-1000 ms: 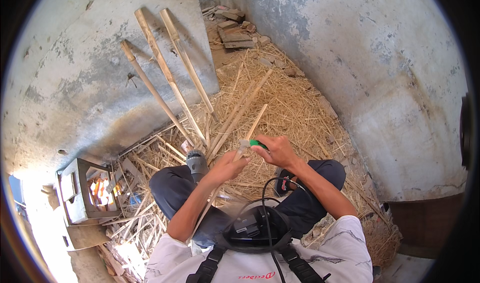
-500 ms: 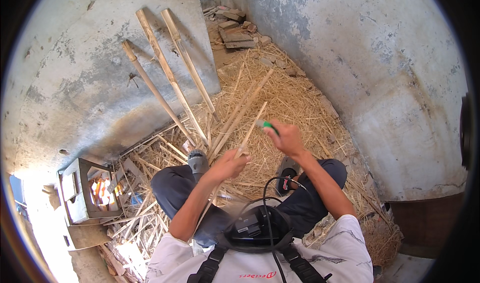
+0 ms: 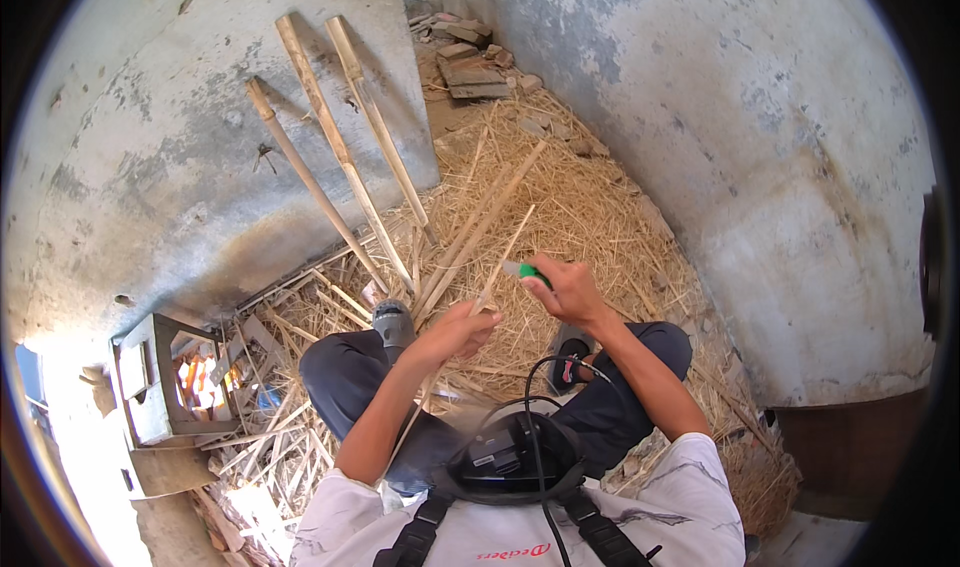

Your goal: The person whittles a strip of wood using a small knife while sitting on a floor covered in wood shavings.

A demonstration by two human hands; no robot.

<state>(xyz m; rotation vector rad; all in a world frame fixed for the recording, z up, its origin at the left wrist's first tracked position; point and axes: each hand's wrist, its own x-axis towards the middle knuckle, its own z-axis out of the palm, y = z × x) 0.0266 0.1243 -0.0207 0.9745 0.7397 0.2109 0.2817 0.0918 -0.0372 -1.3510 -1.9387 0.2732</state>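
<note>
My left hand (image 3: 462,335) is closed round a thin, pale bamboo strip (image 3: 511,245). The strip slants from the upper right down through my grip and past my left forearm, and its far tip is free. In my right hand (image 3: 574,293) is a knife (image 3: 532,273) with a green handle, gripped in closed fingers. Its short grey blade points left and reaches the strip just beyond my left hand; whether the edge bites into it I cannot tell.
Three bamboo poles (image 3: 345,162) lean on the wall at left. Shavings (image 3: 590,222) and longer strips cover the floor between the walls. Bricks (image 3: 475,72) are piled in the far corner. A boxy frame (image 3: 160,387) stands at left, and a black cable (image 3: 541,397) loops over my lap.
My right hand has brought the knife slightly down along the strip, nearer my left hand. The left hand and the strip stay almost where they were.
</note>
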